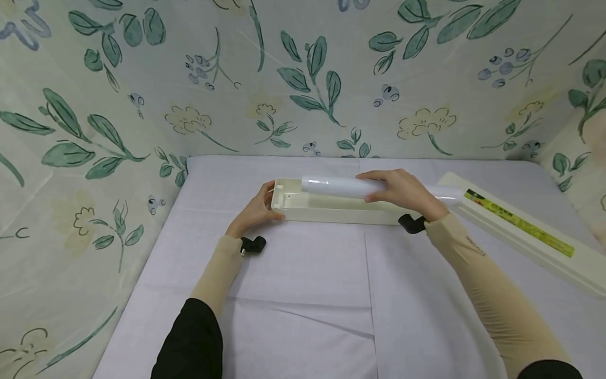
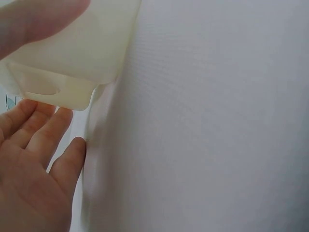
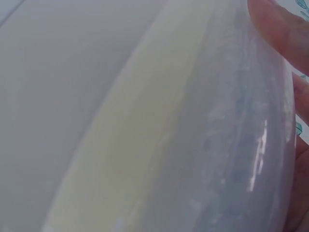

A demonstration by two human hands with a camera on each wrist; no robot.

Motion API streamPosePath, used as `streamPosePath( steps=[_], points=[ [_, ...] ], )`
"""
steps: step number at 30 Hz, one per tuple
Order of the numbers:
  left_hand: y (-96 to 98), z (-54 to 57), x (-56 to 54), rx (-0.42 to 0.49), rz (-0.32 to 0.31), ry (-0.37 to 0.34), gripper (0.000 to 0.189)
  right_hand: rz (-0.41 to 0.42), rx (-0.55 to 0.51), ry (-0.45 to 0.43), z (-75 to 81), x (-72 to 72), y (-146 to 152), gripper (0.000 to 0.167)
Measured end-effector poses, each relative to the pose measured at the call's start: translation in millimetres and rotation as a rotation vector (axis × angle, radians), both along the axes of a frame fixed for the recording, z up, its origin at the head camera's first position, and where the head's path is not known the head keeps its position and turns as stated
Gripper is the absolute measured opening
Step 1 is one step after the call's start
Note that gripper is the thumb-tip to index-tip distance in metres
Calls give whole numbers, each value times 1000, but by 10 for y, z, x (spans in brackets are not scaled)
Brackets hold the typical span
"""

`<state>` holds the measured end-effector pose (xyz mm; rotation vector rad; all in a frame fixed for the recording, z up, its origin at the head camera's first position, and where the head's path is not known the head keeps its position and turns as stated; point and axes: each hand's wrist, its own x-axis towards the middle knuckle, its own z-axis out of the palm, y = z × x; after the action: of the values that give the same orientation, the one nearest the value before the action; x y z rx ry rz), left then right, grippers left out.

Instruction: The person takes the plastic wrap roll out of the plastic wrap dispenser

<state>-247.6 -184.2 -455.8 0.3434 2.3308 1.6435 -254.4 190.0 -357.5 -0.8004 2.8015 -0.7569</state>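
A roll of plastic wrap (image 1: 331, 186), smooth and shiny, lies lengthwise over the long cream dispenser box (image 1: 326, 216). My right hand (image 1: 402, 192) grips the roll near its middle, thumb on the near side and fingers over the far side. In the right wrist view the glossy film (image 3: 231, 145) runs close beside the thumb and fingers. At the box's left end, my left hand (image 1: 255, 210) holds it, thumb at the near wall and fingers round the end. The left wrist view shows fingertips at the end tab (image 2: 75, 99). The box's right end is hidden behind my right hand.
A long cream lid (image 1: 502, 234) with a yellow-green label (image 1: 521, 223) lies slantwise on the right, near the roll's right end. White cloth (image 1: 303, 316) with creases covers the table. A floral curtain (image 1: 265, 68) hangs behind and along the sides.
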Motion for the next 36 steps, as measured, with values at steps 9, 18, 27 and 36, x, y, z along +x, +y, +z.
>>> streamPosePath(
  steps=[9, 18, 27, 36],
  points=[
    [-3, -8, 1, 13, -2, 11, 105, -21, 4, -3, -22, 19, 95, 57],
    [-2, -38, -18, 4, 6, -3, 106, -48, 15, -14, -10, 54, 206, 57],
    [2, -31, -14, -2, 12, -5, 105, -56, 24, -7, -6, 81, 310, 57],
    [4, -24, -9, -10, 15, -3, 105, -76, 17, -16, -3, 116, 411, 57]
  ],
)
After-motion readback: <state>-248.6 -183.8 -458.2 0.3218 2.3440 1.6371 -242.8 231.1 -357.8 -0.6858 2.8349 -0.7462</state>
